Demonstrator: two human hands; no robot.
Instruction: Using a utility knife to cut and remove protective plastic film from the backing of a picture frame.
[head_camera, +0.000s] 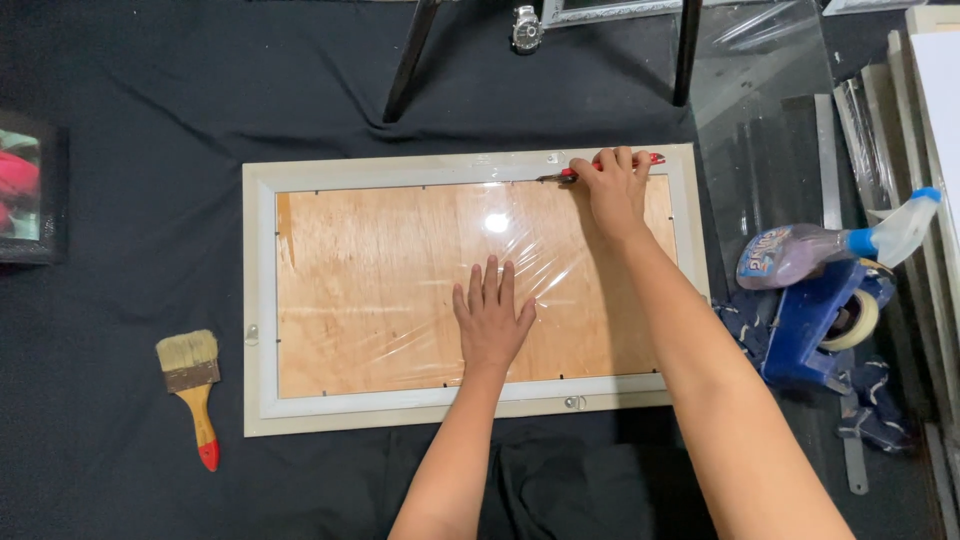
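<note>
A pale picture frame (258, 300) lies face down on a black cloth, its plywood backing board (370, 290) covered by clear plastic film. My left hand (491, 320) rests flat and spread on the film near the board's middle. My right hand (612, 185) is closed around a red-handled cutter (653, 159) at the frame's top inner edge, right of centre. The blade tip points left along that edge.
A paintbrush (193, 385) with a wooden handle and red tip lies left of the frame. To the right sit a spray bottle (830, 250), a blue tape dispenser (815, 325) and a glass pane (760, 110). Black legs (410, 60) stand behind.
</note>
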